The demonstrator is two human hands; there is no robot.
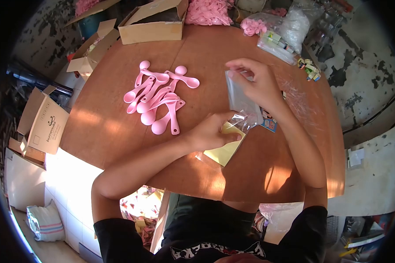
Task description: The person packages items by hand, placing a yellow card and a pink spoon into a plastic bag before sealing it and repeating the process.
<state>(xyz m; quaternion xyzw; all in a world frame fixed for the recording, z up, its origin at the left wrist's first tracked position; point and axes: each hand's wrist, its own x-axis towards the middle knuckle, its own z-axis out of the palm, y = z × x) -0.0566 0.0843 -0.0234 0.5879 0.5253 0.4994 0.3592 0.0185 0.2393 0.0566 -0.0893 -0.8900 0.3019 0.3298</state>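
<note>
My left hand [211, 131] is closed on a clear plastic bag [245, 119] with a pale yellow card [226, 149] in it, tilted over the table. Above a stack of clear plastic sleeves [241, 98] is my right hand [256, 81], its fingers bent and the thumb a little apart from them. I see nothing held in it. A small blue printed card [269, 125] shows partly from beneath the sleeves. To the left of my hands lies a loose pile of pink measuring spoons [156, 94], several of them overlapping.
The brown wooden table [197, 48] has a curved edge. At its far side stand an open cardboard box [151, 30], a bag of pink spoons [210, 12] and a plastic case [276, 48]. Small yellow-green pieces [309, 70] lie at the right edge. Another carton [46, 120] stands at the left.
</note>
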